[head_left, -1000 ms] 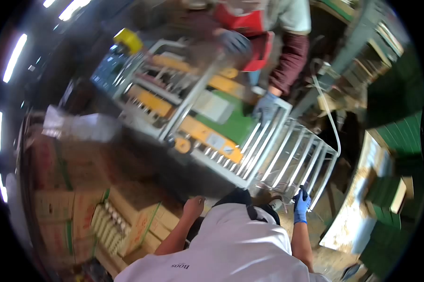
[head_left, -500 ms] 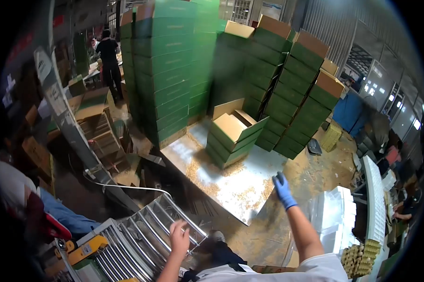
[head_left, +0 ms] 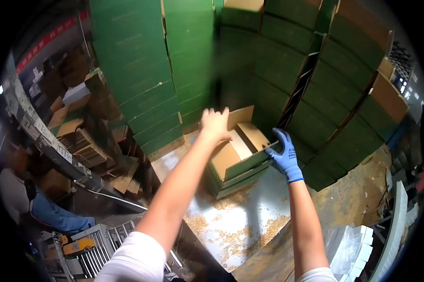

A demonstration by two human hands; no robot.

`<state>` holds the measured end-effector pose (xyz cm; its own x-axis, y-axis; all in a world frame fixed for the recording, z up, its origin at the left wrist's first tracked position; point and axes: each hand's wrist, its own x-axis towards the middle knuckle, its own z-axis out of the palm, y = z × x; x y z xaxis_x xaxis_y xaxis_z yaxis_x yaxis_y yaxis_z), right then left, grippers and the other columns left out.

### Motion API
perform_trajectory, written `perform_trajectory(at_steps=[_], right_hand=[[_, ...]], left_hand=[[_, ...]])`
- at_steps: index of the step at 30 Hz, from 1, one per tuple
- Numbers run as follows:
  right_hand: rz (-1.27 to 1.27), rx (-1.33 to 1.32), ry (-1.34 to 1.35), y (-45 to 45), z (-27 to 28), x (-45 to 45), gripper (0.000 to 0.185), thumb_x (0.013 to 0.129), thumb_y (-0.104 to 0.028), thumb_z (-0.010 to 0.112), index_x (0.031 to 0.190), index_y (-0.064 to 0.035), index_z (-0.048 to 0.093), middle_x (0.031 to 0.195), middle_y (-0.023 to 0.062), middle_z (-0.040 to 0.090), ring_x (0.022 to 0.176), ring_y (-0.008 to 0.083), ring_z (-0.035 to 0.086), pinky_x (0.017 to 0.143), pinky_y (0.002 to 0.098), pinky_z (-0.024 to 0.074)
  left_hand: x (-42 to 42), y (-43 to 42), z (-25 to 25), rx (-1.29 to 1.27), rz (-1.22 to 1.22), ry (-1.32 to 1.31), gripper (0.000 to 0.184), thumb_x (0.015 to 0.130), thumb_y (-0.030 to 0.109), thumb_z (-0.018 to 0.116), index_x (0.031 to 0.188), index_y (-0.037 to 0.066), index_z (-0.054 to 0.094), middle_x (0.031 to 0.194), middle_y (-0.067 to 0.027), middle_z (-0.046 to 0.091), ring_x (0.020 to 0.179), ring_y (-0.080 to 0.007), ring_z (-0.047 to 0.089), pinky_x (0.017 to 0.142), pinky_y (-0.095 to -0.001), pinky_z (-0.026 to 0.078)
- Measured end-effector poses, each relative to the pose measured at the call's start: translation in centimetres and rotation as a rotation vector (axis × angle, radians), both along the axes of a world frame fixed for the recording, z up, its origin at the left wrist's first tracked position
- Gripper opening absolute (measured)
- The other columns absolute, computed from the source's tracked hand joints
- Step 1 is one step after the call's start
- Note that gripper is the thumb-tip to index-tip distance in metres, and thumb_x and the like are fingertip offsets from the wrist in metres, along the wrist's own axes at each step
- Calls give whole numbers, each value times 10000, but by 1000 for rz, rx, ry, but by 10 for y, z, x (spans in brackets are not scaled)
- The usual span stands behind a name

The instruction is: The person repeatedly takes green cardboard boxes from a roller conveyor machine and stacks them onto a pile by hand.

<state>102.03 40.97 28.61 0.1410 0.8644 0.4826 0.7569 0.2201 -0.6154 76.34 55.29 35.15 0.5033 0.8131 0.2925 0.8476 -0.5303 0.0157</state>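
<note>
An open green carton [head_left: 242,173] with brown inner flaps stands on a pale board [head_left: 263,202] scattered with wood shavings. Bare, my left hand [head_left: 215,125] reaches over the carton's left side, its fingers apart; whether it touches the cardboard is hard to tell. In a blue glove, my right hand [head_left: 285,154] is at the carton's right corner, thumb and fingers spread around the edge of the raised flap. No firm grip shows there.
Tall stacks of green cartons [head_left: 127,61] rise behind. A grey post [head_left: 47,136] and flattened cardboard [head_left: 83,136] are at left. A roller conveyor [head_left: 97,256] and a seated-looking person's blue trouser leg [head_left: 57,211] lie lower left. White stacked trays [head_left: 353,246] stand lower right.
The view has turned from the conveyor to the stacked cartons and come closer. Both my hands have moved forward to the open carton, the left over its left side, the right to its right corner.
</note>
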Motion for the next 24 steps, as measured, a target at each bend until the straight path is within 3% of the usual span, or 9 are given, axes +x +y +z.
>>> perform_trajectory(at_steps=[2, 4, 7, 8, 12, 16, 19, 20, 24], right_hand=[[-7, 15, 23, 13, 1, -6, 978, 756, -372, 830, 1559, -92, 348, 1548, 217, 410, 1407, 386, 427, 1154, 437, 387], [-94, -71, -112, 35, -12, -10, 1057, 766, -455, 806, 1595, -102, 253, 1582, 231, 357, 1437, 387, 395, 1160, 441, 377], [-195, -331, -75, 50, -26, -22, 1213, 739, -667, 750, 1613, -66, 161, 1616, 251, 287, 1458, 400, 363, 1164, 448, 366], [-214, -450, -104, 53, -25, -24, 1197, 726, -663, 761, 1593, -45, 213, 1594, 257, 328, 1440, 399, 391, 1153, 444, 382], [-94, -629, -110, 79, -9, -7, 960, 718, -687, 732, 1377, -12, 557, 1342, 274, 607, 1217, 393, 608, 1017, 406, 493], [19, -925, 707, 116, -16, 11, 665, 891, -582, 678, 1199, 7, 693, 1002, 93, 729, 824, 188, 665, 749, 364, 546], [28, -683, 415, 120, -27, 10, 645, 888, -559, 698, 1169, 21, 702, 956, 88, 724, 815, 184, 663, 709, 363, 543], [-25, -704, 485, 112, -12, 3, 609, 894, -502, 718, 1156, 47, 697, 952, 94, 727, 810, 176, 656, 715, 344, 542], [-201, -367, 410, 39, 82, -68, 516, 903, -329, 753, 1254, 36, 652, 1021, 94, 714, 880, 144, 633, 784, 303, 514]], left_hand=[[26, 15, -45, 14, 61, 12, 704, 660, 367, 905, 1176, 71, 529, 1020, -118, 692, 949, -329, 702, 818, -476, 554], [25, -13, -36, -230, -50, 95, 420, 890, 432, 692, 1102, 70, 678, 1067, -118, 730, 1033, -343, 691, 876, -456, 551], [-12, -7, -50, -553, -36, -138, 529, 1024, 513, 435, 1037, 123, 792, 1176, -102, 736, 1129, -363, 660, 974, -424, 523], [-29, 4, -58, -797, -90, -343, 438, 1017, 482, 487, 1175, 178, 759, 1279, -90, 699, 1260, -332, 600, 1129, -455, 393], [-38, -50, -82, -502, -75, -468, 334, 985, 377, 604, 1248, 205, 718, 1572, -12, 469, 1534, -338, 236, 1226, -575, 21], [-18, -69, -154, -229, 118, -1051, 488, 933, 272, 705, 1395, 196, 566, 1614, -210, 303, 1517, -405, 218, 1229, -517, 186], [-7, -77, -164, -404, 329, -1726, 860, 877, 194, 779, 1585, 94, 300, 1643, -254, 179, 1500, -380, 249, 1224, -474, 211], [-8, -88, -146, -401, 415, -1685, 1036, 848, 173, 807, 1606, 1, 122, 1603, -239, 291, 1449, -339, 345, 1195, -450, 284], [-42, -129, -102, -464, 83, -1852, 952, 853, 156, 793, 1594, 2, 215, 1536, -196, 435, 1356, -270, 484, 1143, -392, 388]])
